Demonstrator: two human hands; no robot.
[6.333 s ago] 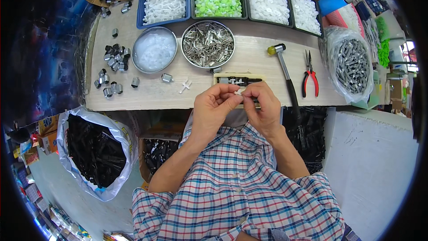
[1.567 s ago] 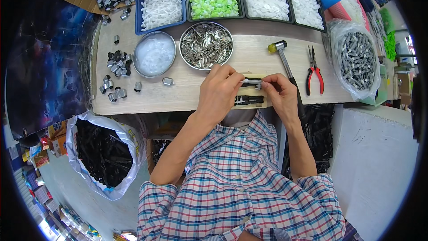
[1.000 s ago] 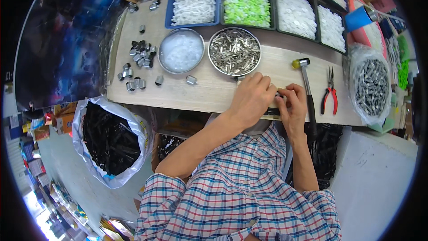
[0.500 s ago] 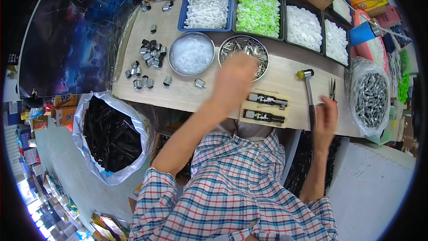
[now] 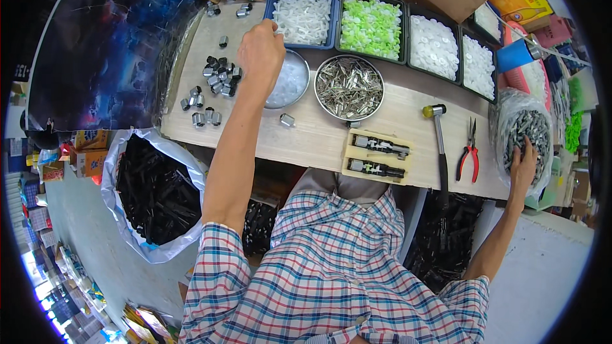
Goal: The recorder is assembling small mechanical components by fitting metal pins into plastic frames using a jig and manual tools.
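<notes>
While the person leans over the pale wooden workbench, both arms are stretched wide apart.

Left hand: the left hand reaches far forward, knuckles up, fingertips at the near edge of the blue plastic tray of white plastic pieces; whether they pinch a piece cannot be told.
Beneath the left hand: round metal bowl of translucent white parts, partly covered by the wrist.
Right hand: the right hand lies with fingers loosely spread in the clear plastic bag of grey metal parts at the bench's right end; no grasp is visible.
Centre: round metal bowl of silver pins; small wooden block holding two black assemblies at the near edge.
Right of centre: black-handled hammer; red-handled pliers.
Left of bench: loose grey metal caps.
</notes>
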